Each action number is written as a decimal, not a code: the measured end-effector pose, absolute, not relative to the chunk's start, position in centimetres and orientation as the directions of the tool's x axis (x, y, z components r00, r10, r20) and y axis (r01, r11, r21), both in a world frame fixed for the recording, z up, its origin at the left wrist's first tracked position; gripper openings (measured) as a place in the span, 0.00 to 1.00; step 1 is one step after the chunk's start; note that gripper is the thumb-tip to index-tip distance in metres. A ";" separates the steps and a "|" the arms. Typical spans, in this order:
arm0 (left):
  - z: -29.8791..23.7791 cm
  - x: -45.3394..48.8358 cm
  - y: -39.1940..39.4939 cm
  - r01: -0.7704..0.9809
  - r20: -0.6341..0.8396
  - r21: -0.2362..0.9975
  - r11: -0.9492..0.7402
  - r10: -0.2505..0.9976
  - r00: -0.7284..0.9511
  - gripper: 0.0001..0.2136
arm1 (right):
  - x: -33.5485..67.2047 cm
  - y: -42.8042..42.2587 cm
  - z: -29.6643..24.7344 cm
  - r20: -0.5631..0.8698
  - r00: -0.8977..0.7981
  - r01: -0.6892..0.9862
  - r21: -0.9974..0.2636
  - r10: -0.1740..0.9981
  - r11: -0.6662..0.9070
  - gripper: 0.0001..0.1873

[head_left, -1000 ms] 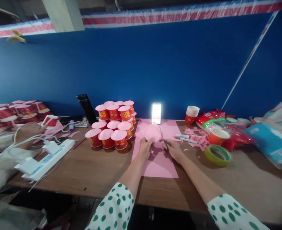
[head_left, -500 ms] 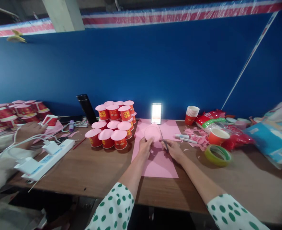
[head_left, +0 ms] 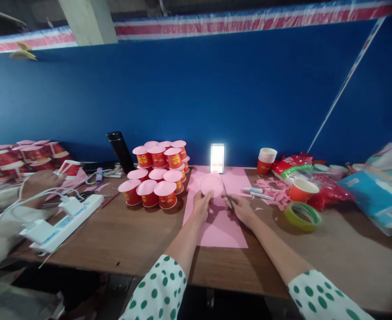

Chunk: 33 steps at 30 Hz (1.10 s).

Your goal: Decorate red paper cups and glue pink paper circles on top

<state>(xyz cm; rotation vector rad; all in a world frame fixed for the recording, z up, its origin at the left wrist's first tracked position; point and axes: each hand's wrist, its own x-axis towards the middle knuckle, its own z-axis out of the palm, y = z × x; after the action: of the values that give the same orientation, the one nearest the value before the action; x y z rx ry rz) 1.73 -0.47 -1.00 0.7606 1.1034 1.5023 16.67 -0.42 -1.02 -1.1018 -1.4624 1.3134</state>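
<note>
My left hand [head_left: 203, 204] pinches the lower left edge of a round pink paper piece [head_left: 211, 184]. In my right hand [head_left: 241, 209] is a pair of dark scissors [head_left: 228, 200], its blades pointing up along the right side of the round piece. Both hands are above a larger sheet of pink paper [head_left: 222, 233] on the table. Left of the sheet stand red paper cups [head_left: 149, 193] in stacked rows, with pink paper discs on top. Whether the blades touch the paper I cannot tell.
A bright phone [head_left: 217, 158] leans on the blue wall. To the right are pink scraps [head_left: 280, 191], a glue stick [head_left: 253, 190], a tape roll [head_left: 302, 217] and stacked cups [head_left: 267, 161]. A power strip [head_left: 69, 222] lies left, beside a co-worker's hand [head_left: 41, 184].
Almost nothing differs. My hands, the scissors and the round paper piece stay in nearly the same place.
</note>
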 end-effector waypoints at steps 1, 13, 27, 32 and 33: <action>-1.0 1.7 -0.5 -0.378 -0.092 0.926 -0.001 0.970 -0.227 0.16 | 16.7 -0.4 -1.1 0.035 -0.242 0.058 -0.997 0.970 0.051 0.22; -1.0 1.8 -0.4 -0.362 -0.074 0.932 -0.020 0.967 -0.243 0.14 | 16.5 -0.8 -0.6 0.025 -0.273 -0.016 -1.000 0.962 0.021 0.23; -0.9 1.7 -0.6 -0.384 -0.052 0.922 -0.051 0.966 -0.253 0.14 | 16.5 -1.7 0.6 -0.009 -0.290 -0.050 -0.998 0.957 -0.024 0.25; -1.0 1.7 -0.6 -0.401 -0.048 0.914 -0.055 0.969 -0.242 0.13 | 16.4 -1.7 0.7 -0.027 -0.304 -0.040 -0.998 0.952 -0.041 0.27; -1.1 1.7 -0.5 -0.405 -0.045 0.912 -0.059 0.970 -0.240 0.13 | 16.4 -1.7 0.8 -0.029 -0.305 -0.038 -0.998 0.952 -0.043 0.28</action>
<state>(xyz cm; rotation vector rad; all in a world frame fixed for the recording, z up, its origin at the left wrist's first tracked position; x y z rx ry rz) 1.74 -0.53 -1.12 0.7665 1.0522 1.5614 16.39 -1.73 0.83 -1.0409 -1.3804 1.4821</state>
